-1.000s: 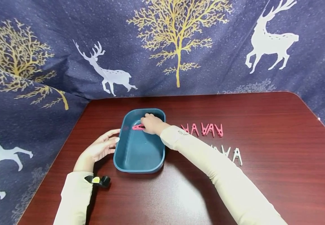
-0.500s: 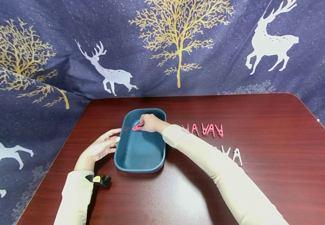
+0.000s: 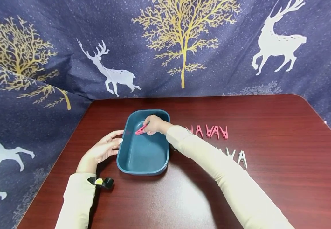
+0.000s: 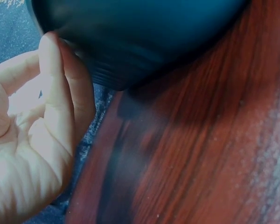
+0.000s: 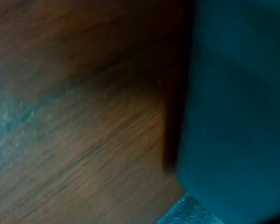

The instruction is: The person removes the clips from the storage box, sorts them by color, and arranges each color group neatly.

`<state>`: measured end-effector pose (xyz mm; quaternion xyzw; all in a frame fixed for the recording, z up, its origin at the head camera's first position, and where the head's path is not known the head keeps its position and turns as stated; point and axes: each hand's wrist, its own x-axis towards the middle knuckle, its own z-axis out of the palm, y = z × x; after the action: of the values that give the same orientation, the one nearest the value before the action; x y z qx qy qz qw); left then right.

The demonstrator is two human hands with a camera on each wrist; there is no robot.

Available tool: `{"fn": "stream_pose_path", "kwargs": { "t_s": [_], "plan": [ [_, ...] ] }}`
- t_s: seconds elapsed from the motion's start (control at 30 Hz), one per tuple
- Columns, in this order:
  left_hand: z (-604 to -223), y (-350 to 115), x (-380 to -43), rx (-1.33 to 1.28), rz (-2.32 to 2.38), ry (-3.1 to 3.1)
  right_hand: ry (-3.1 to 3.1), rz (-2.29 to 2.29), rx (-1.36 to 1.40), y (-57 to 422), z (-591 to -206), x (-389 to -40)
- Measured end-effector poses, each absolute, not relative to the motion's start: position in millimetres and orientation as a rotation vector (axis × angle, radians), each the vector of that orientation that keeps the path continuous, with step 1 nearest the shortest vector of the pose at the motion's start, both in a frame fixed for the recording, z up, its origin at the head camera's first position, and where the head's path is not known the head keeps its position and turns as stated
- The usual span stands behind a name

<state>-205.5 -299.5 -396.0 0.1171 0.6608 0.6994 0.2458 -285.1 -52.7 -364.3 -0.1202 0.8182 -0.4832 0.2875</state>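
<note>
A blue rectangular bin point(image 3: 148, 159) stands on the table at centre left. Inside it, near the far end, my right hand point(image 3: 155, 124) pinches one end of a pink clothespin point(image 3: 140, 130), which points down to the left. My left hand point(image 3: 106, 148) rests its loosely extended fingers against the bin's left side. In the left wrist view, the left hand's fingertips point(image 4: 49, 42) lie at the outer wall of the bin point(image 4: 144, 37). The right wrist view has only the bin's outer wall point(image 5: 238, 107) and the tabletop; the hand is out of that frame.
Right of the bin, several pink clothespins point(image 3: 215, 131) lie in a row on the dark red table point(image 3: 282, 133). Nearer, several white clothespins point(image 3: 242, 158) lie partly behind the right sleeve point(image 3: 211, 162). A patterned cloth point(image 3: 211, 73) hangs behind the table.
The pink clothespin in the bin has turned from nearly level to slanting, its grasped end higher. My right hand has shifted only slightly, while my left hand stays at the bin's side.
</note>
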Motion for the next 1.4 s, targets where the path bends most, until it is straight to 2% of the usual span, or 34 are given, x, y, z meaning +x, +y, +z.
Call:
{"fn": "stream_pose_path", "kwargs": {
  "t_s": [0.8,1.17,1.4],
  "plan": [
    [-397,-299,-203,0.301,1.878,1.84,2.439,-1.328,-0.378,-49,-358,-270],
    [-399,-302,-206,0.369,1.889,1.8,2.223,-1.506,-0.293,-35,-338,-262],
    [-396,-298,-205,0.298,1.895,1.823,2.141,-1.63,-0.318,-18,-327,-259]
  ]
}}
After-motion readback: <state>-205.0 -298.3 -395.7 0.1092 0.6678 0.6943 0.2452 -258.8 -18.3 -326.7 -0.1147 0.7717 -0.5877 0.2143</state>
